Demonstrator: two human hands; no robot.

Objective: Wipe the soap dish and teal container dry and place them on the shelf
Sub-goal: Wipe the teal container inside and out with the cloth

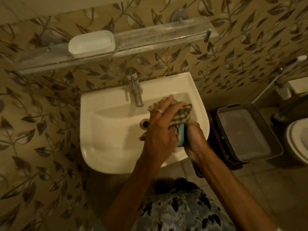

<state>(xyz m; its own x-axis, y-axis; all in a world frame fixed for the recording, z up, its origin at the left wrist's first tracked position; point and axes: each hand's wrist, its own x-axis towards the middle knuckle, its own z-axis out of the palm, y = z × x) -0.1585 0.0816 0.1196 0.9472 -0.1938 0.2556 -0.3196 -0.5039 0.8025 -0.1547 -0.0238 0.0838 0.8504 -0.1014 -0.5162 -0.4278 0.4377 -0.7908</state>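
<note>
Nearest the camera, at lower centre and just right of it, both forearms reach up over the sink (103,147). The right hand (195,135) curls its fingers round the teal container (181,135), gripping it on edge above the right side of the basin. Only a narrow teal strip shows between the two hands. The left hand (158,129) lies over it with fingers stretched out fairly straight, pressing a checked cloth (181,115) against the container. A corner of the cloth hangs below the wrist. I judge this to be the wiping of the container, still under way. Whether it is dry yet cannot be told.

Further up, past the tap (135,87), the glass shelf (150,37) runs across the upper part of the frame. The white soap dish (91,44) already sits on it at upper left, so that half looks done. What remains, as I read it, is finishing the wipe and setting the container on the shelf.
</note>
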